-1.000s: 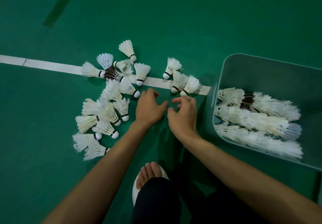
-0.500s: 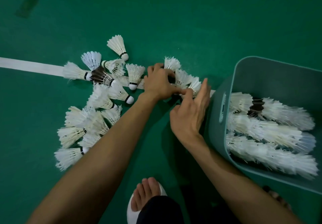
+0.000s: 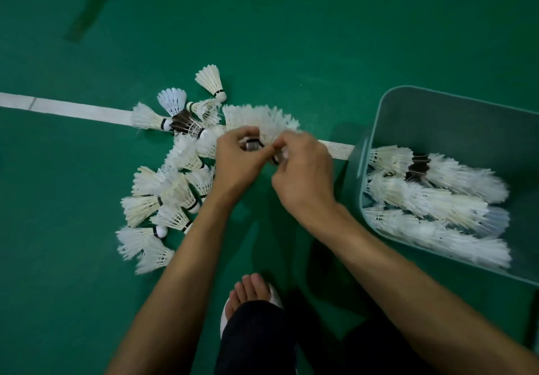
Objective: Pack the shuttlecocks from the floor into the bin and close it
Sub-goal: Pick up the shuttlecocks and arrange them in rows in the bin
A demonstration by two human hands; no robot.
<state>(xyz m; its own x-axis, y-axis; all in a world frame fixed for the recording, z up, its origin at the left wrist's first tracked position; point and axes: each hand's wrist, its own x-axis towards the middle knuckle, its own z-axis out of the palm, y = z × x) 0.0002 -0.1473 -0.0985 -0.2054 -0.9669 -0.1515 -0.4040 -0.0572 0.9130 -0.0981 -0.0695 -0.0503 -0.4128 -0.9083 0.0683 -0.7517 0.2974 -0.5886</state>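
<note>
Several white feather shuttlecocks (image 3: 163, 196) lie scattered on the green floor left of my hands. My left hand (image 3: 237, 164) grips a shuttlecock (image 3: 248, 120) by its cork end, feathers fanned upward. My right hand (image 3: 303, 176) pinches the cork of another shuttlecock (image 3: 284, 123) right beside it; the two hands touch. A grey-green plastic bin (image 3: 358, 170) stands at the right, open, with rows of stacked shuttlecocks (image 3: 431, 199) lying in it. No lid is in view.
A white court line (image 3: 73, 110) crosses the floor under the pile and ends by the bin. My bare foot in a white slipper (image 3: 250, 296) is at the bottom centre, close under my forearms. Open green floor lies beyond the pile.
Both hands reached to the shuttlecocks near the line, picked them up and drew together; they now hold shuttlecocks with fanned feathers. The camera view shifted slightly.
</note>
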